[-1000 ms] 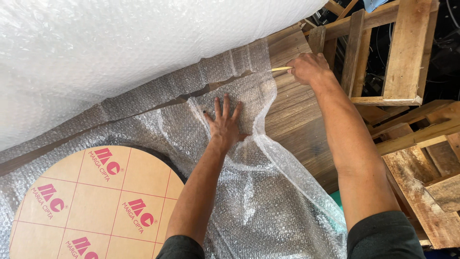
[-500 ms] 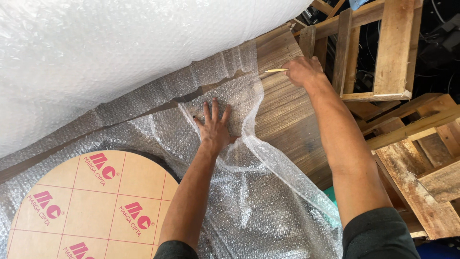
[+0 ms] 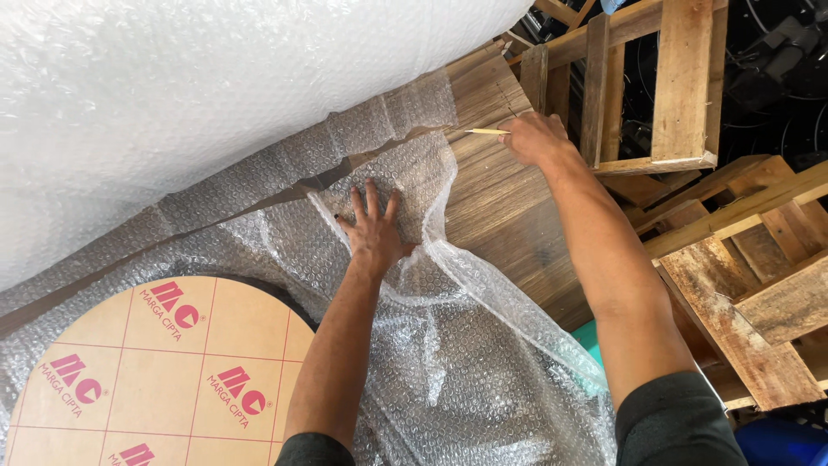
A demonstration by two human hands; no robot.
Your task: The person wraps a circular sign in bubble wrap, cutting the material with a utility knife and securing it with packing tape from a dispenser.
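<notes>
Left hand (image 3: 375,233) flat, fingers spread, pinning bubble wrap (image 3: 483,380) to wooden bench (image 3: 509,216). Right hand (image 3: 535,138) closed on thin blade (image 3: 486,131) at sheet's far edge. Cut looks nearly through; big roll (image 3: 216,95) just beside.

A round tan disc (image 3: 147,380) with red printed marks lies lower left under bubble wrap (image 3: 466,380).

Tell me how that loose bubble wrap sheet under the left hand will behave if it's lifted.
The bubble wrap sheet already lies in crumpled folds, so it would likely flop and drape. It looks thin and see-through, so probably very light. The left hand presses it flat while the right hand holds a thin blade, suggesting it shifts easily.
</notes>
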